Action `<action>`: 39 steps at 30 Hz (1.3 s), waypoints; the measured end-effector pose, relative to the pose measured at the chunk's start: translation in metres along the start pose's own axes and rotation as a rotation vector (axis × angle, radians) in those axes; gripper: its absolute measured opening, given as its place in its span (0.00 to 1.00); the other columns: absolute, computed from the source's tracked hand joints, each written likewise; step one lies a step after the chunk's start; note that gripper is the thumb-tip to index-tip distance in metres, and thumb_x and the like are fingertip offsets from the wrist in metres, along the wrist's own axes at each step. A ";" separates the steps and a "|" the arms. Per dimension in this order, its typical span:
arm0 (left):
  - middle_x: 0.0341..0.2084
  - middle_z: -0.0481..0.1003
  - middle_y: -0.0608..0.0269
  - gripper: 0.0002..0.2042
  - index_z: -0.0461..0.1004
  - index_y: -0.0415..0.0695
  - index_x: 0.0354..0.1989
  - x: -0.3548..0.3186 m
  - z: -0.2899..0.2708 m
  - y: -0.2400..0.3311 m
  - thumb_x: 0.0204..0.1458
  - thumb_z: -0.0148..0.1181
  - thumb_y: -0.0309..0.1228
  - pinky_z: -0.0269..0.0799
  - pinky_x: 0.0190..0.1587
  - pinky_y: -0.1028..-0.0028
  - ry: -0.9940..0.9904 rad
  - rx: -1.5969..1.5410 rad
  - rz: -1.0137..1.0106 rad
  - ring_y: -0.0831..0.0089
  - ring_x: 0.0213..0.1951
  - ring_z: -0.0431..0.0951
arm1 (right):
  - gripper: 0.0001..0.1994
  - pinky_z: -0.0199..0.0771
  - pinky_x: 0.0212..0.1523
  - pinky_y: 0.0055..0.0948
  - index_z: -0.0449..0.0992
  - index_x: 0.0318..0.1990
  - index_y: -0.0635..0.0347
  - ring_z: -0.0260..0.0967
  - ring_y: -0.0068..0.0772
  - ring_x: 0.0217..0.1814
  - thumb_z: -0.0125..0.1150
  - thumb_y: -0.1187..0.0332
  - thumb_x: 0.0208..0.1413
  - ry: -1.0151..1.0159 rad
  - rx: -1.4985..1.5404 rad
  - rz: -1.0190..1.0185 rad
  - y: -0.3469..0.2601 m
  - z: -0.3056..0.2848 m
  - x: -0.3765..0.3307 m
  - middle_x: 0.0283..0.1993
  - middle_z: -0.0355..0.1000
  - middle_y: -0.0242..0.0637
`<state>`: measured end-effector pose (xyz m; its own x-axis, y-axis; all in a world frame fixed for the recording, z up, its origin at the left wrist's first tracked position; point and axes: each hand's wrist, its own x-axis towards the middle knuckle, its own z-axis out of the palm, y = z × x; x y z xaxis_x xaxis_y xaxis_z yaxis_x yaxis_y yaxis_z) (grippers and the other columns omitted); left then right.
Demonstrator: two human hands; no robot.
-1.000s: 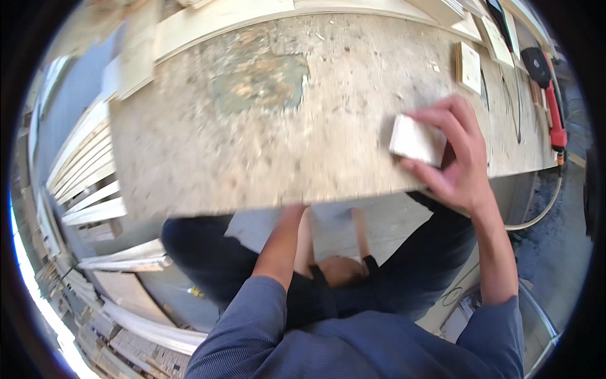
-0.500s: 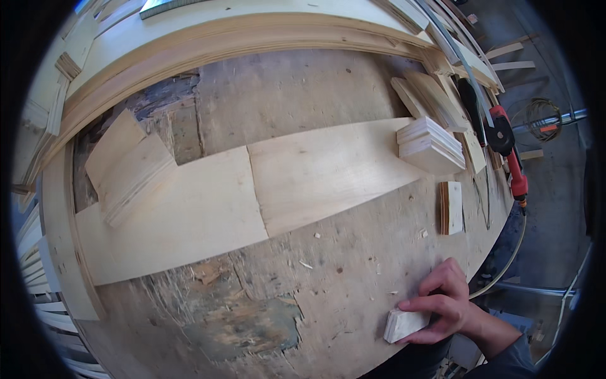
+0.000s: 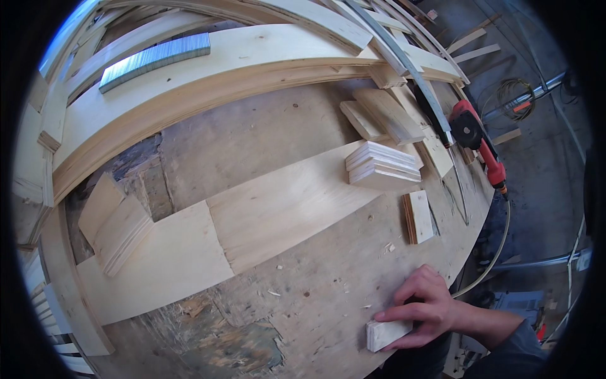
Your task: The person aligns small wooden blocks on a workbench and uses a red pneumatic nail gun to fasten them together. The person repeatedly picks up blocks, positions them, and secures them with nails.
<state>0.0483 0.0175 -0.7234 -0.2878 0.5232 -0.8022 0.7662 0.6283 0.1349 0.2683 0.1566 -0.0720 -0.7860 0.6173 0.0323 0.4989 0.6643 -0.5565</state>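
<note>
My right hand (image 3: 424, 308) rests on the worn plywood bench top (image 3: 265, 136) near its front edge, fingers and thumb closed around a small stack of pale wooden blocks (image 3: 385, 334) that lies flat on the bench. My left hand is out of view. Beyond the hand lies another small stack of blocks on edge (image 3: 418, 216), and farther back a taller pile of thin wooden pieces (image 3: 382, 165).
Two long pale boards (image 3: 252, 227) lie end to end across the bench. A fan of wood pieces (image 3: 117, 227) sits at the left. A red power tool (image 3: 477, 140) with its hose lies at the right edge. Curved laminated wood (image 3: 208, 76) and a strip of staples (image 3: 154, 58) are at the back.
The view has swung up from my lap and the bench edge to the bench top. My right hand stays closed on the small block stack near the front edge.
</note>
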 end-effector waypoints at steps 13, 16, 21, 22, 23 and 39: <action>0.72 0.74 0.39 0.31 0.74 0.44 0.75 -0.181 -0.017 0.011 0.63 0.67 0.38 0.73 0.74 0.52 -0.176 0.048 0.426 0.42 0.72 0.75 | 0.28 0.74 0.54 0.43 0.86 0.59 0.50 0.75 0.47 0.52 0.86 0.50 0.52 0.024 0.018 -0.084 0.001 0.004 -0.004 0.49 0.75 0.37; 0.72 0.74 0.39 0.31 0.73 0.44 0.75 -0.355 -0.108 0.045 0.63 0.67 0.37 0.73 0.75 0.52 -0.386 0.217 0.854 0.42 0.72 0.75 | 0.29 0.74 0.57 0.45 0.85 0.59 0.51 0.74 0.49 0.54 0.85 0.50 0.53 0.130 0.048 -0.049 0.004 0.003 -0.026 0.51 0.75 0.39; 0.59 0.70 0.48 0.33 0.74 0.42 0.74 -0.591 -0.299 0.043 0.57 0.71 0.30 0.74 0.68 0.53 -0.225 -0.377 1.189 0.46 0.63 0.76 | 0.27 0.74 0.60 0.47 0.84 0.57 0.53 0.74 0.53 0.58 0.83 0.51 0.54 0.160 0.079 -0.123 -0.004 0.004 -0.016 0.52 0.75 0.43; 0.57 0.71 0.47 0.35 0.74 0.42 0.75 -0.606 -0.339 0.048 0.55 0.71 0.28 0.74 0.67 0.55 0.059 -0.303 1.177 0.46 0.63 0.75 | 0.27 0.74 0.61 0.47 0.84 0.57 0.53 0.74 0.53 0.58 0.83 0.51 0.54 0.165 0.075 -0.120 -0.002 0.010 -0.019 0.52 0.75 0.43; 0.57 0.72 0.45 0.35 0.73 0.39 0.75 -0.607 -0.363 0.052 0.55 0.69 0.26 0.75 0.66 0.55 0.302 -0.299 1.107 0.45 0.61 0.76 | 0.27 0.74 0.63 0.47 0.84 0.57 0.54 0.74 0.53 0.59 0.82 0.51 0.54 0.169 0.062 -0.121 0.001 0.011 -0.021 0.53 0.75 0.43; 0.65 0.75 0.45 0.31 0.71 0.41 0.76 -0.511 -0.370 -0.020 0.65 0.70 0.35 0.71 0.71 0.53 1.105 -0.207 0.768 0.47 0.67 0.76 | 0.35 0.73 0.73 0.54 0.87 0.64 0.56 0.76 0.63 0.73 0.51 0.34 0.75 -1.218 0.288 0.317 -0.058 0.351 -0.218 0.70 0.80 0.55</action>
<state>-0.0321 -0.0494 -0.1011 -0.2124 0.9000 0.3807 0.8690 -0.0043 0.4949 0.2823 -0.1645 -0.3376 -0.5487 -0.1508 -0.8223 0.7476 0.3516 -0.5634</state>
